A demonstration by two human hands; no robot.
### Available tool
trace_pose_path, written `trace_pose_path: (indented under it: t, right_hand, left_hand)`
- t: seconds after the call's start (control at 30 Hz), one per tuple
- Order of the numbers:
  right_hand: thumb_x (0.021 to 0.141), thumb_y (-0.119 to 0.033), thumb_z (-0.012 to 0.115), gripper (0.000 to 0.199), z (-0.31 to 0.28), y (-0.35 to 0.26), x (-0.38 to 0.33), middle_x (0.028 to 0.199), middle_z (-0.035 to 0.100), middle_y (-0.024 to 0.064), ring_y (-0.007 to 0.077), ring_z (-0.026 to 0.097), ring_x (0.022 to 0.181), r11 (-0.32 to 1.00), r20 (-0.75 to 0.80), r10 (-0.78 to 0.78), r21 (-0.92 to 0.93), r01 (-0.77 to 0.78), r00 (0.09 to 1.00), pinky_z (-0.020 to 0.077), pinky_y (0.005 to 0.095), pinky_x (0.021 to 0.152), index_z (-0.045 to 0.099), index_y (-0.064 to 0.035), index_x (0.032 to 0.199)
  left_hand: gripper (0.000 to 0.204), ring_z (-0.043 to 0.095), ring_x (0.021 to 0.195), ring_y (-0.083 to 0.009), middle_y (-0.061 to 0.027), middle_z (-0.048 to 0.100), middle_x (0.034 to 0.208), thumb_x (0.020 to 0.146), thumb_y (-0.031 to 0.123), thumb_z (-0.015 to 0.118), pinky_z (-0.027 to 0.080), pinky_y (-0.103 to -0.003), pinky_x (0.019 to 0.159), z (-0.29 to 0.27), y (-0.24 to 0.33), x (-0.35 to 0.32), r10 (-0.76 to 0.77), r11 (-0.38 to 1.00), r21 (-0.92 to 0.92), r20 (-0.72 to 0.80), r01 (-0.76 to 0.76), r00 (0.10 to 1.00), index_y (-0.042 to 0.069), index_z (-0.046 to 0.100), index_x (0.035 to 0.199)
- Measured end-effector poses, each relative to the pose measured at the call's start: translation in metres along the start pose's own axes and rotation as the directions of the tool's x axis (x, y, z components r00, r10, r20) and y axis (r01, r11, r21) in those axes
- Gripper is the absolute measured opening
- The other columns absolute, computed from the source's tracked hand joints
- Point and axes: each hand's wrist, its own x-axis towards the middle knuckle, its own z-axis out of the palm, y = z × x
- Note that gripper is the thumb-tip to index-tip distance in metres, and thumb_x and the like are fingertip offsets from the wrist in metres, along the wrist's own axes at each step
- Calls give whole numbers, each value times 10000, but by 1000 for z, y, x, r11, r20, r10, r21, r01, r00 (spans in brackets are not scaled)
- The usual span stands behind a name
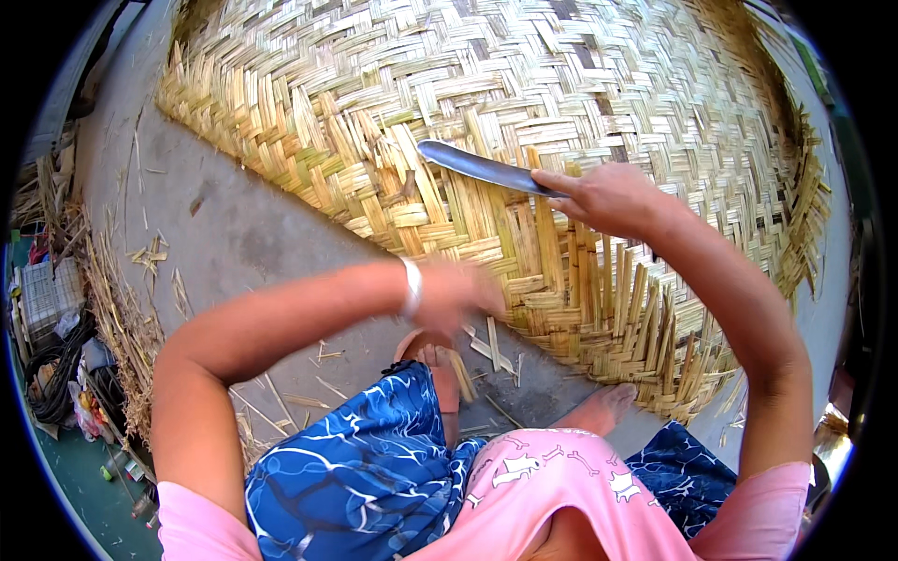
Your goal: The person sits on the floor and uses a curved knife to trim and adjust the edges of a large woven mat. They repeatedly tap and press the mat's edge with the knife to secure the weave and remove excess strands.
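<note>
Two hands at work: a knife is gripped tight in the right hand, while the mat edge is pinched by the blurred left hand. Fingers could easily get nicked below that blade.

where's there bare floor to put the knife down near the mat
The grey concrete floor left of the woven mat edge is mostly bare, between it and the straw pile. Near the feet it is crowded with loose strips.
</note>
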Motion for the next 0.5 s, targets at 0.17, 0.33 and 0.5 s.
trace_pose_path:
  t: [0.17, 0.33, 0.5]
  right_hand:
    - [993, -504, 368, 506, -18, -6, -28, 572, 481, -7, 88, 459, 454, 978, 27, -60, -200, 64, 998, 336, 275, 398, 352, -307, 1459]
    - [995, -506, 362, 510, -22, -6, -25, 569, 495, -3, 95, 468, 451, 973, -2, -45, -225, 44, 999, 341, 272, 393, 347, -301, 1461]
    - [1004, -483, 354, 493, -25, -3, -12, 613, 552, 40, 146, 559, 540, 986, -27, 36, -161, -40, 999, 425, 312, 470, 341, -307, 1464]
  left_hand:
    - [357, 556, 1153, -245, -88, 602, 1232, 844, -13, 533, 439, -376, 995, -115, -50, -10, -295, 622, 456, -617, 637, 730, 125, 633, 1158]
    - [294, 432, 1293, -223, -88, 520, 1347, 820, 28, 575, 340, -446, 1064, -133, -96, -5, -256, 347, 802, -418, 487, 871, 124, 656, 1086]
    - [165, 550, 1115, -176, -24, 640, 1081, 802, 72, 618, 345, -434, 1023, -159, -92, 3, -417, 306, 836, -312, 455, 854, 142, 659, 947]
